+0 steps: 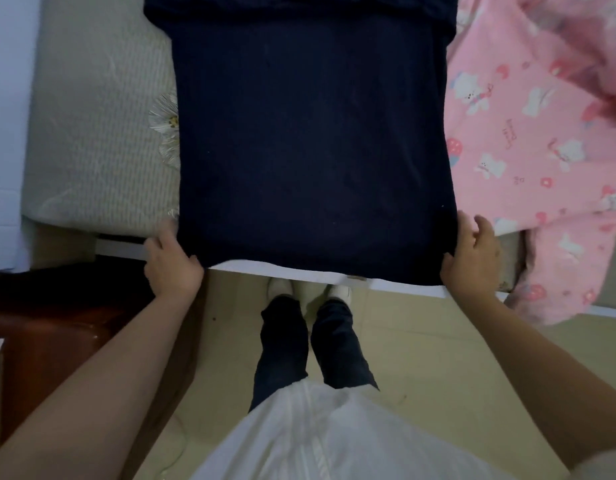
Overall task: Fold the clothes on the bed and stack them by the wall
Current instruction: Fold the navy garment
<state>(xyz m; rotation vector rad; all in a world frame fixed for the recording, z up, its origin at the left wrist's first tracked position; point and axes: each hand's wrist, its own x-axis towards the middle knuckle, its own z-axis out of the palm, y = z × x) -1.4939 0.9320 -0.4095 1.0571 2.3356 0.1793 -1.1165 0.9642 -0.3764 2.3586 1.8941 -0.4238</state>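
We pinch the dark navy cotton shirt (313, 147) at five and seven o'clock, both hands (173, 259) (472, 261) clamped; uneven pull risks skewed folds.

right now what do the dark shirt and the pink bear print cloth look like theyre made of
Navy shirt: looks like soft matte knit, probably cotton jersey; it lies flat with no sheen. Pink bear-print cloth: looks like thin printed woven cotton, smooth, falling in soft folds. Neither fibre is certain.
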